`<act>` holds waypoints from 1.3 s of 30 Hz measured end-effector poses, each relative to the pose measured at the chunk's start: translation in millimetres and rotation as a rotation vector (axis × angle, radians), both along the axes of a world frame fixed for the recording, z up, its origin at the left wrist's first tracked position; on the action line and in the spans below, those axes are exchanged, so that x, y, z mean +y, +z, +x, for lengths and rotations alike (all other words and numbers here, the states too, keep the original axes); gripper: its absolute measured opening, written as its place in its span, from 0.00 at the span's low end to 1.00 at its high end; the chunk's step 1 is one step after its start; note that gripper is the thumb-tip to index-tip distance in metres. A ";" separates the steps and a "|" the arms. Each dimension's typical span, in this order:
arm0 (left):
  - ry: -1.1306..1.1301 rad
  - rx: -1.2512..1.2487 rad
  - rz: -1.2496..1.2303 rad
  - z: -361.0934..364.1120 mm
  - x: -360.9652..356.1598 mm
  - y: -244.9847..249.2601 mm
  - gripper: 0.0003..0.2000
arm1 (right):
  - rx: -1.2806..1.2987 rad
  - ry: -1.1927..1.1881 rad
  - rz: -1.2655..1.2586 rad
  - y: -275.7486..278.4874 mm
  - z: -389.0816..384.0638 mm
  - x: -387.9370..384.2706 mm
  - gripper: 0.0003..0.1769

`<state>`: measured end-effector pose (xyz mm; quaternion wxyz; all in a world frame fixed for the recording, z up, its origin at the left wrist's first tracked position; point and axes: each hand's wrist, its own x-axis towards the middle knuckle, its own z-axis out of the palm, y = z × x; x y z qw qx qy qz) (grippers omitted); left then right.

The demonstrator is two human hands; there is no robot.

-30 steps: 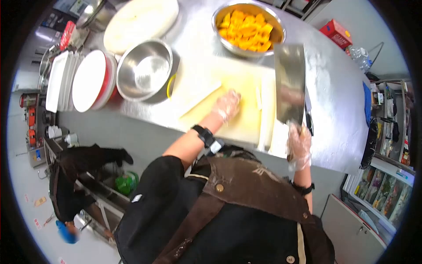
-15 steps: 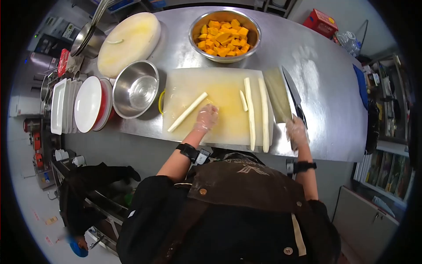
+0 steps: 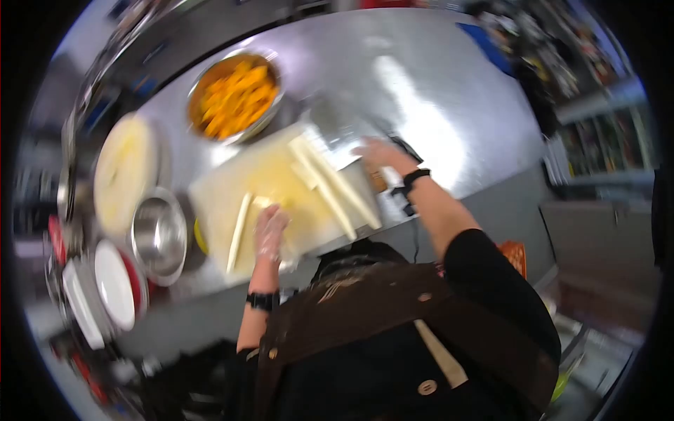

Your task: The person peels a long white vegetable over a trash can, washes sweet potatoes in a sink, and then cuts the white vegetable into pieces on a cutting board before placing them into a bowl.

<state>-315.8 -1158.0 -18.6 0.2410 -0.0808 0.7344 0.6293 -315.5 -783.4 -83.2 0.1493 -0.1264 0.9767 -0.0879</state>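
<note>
My left hand (image 3: 270, 231), in a clear plastic glove, is over the cutting board (image 3: 217, 184), just right of a long pale peeled stick (image 3: 239, 233); its fingers are curled, and whatever they hold is too small to make out. My right hand (image 3: 381, 153) is at the board's right side, above a brown handle (image 3: 379, 181); motion blurs its fingers. Longer pale sticks (image 3: 335, 184) lie between the hands on the board. Beyond the board stands a steel bowl (image 3: 275, 112) of orange chunks (image 3: 235, 100).
An empty steel bowl (image 3: 160, 238) and a round pale board (image 3: 126, 175) are at the left. White and red dishes (image 3: 116, 284) stand near the left table edge. A blue cloth (image 3: 484, 48) hangs at the far right. An orange basket (image 3: 514, 258) is below the table.
The whole view has turned and shifted, so the table contents appear tilted and further left. My right hand has moved away from the table's near edge. My left hand stays beside the short stick.
</note>
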 end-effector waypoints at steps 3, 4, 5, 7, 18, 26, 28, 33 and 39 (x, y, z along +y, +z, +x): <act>-0.129 0.018 0.005 -14.3 49.5 44.3 0.17 | 0.313 -0.498 -0.385 72.6 -1.3 -43.5 0.30; -0.198 0.166 -0.043 -7.8 72.1 74.2 0.17 | 0.220 -0.525 -0.498 99.2 5.2 -53.6 0.31; -0.249 0.309 -0.093 2.9 89.1 91.9 0.17 | 0.119 -0.540 -0.622 127.0 18.5 -66.6 0.31; -0.577 0.464 0.008 16.5 129.4 101.8 0.21 | -0.402 -0.834 -1.337 155.8 50.7 -83.0 0.29; -0.289 0.093 -0.005 49.5 168.7 92.8 0.27 | 0.378 -1.430 -1.509 158.8 244.0 219.0 0.18; 0.294 0.034 -0.030 146.3 105.7 96.3 0.19 | 0.731 -1.163 -1.385 201.7 180.5 388.6 0.31; 0.003 0.416 -0.139 158.0 78.5 61.0 0.18 | 0.479 -1.081 -1.802 206.6 161.7 325.5 0.29; 0.162 0.268 -0.270 183.5 61.0 106.2 0.17 | -0.019 -0.815 -1.763 146.9 115.3 199.1 0.25; 0.333 0.332 -0.550 279.1 -49.7 94.1 0.18 | -0.540 -0.548 -1.677 229.2 132.9 -64.1 0.16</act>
